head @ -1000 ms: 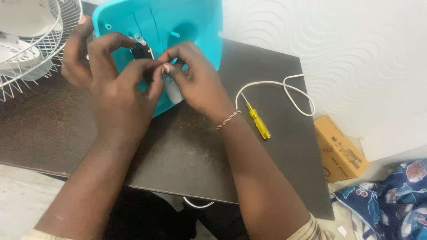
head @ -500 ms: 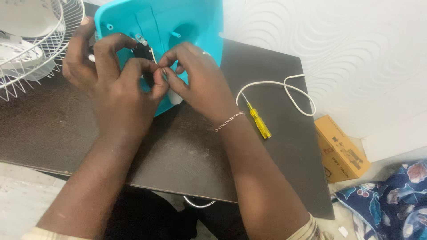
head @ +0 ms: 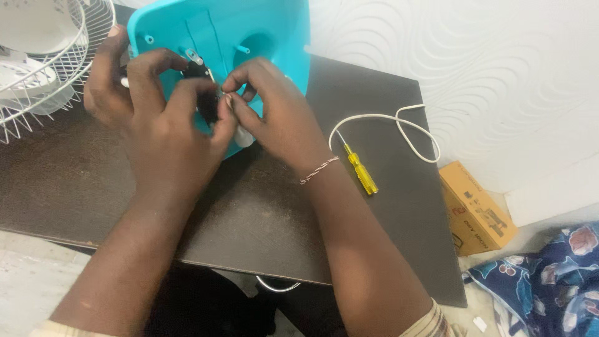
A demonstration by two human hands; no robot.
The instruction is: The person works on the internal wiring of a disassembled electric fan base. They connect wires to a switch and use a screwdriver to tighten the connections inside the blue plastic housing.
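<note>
Pinching a small black part (head: 203, 100) against the inside of the turquoise plastic housing (head: 274, 37), both hands work close together: left hand (head: 162, 125) and right hand (head: 281, 118) each closed on it. The housing lies open and unassembled, screwdriver (head: 360, 171) unused on the dark counter (head: 249, 218) beside a white cord (head: 399, 125). Wire guard (head: 50, 75) at left; cardboard box (head: 477, 209) and patterned cloth (head: 543, 287) on the floor.
</note>
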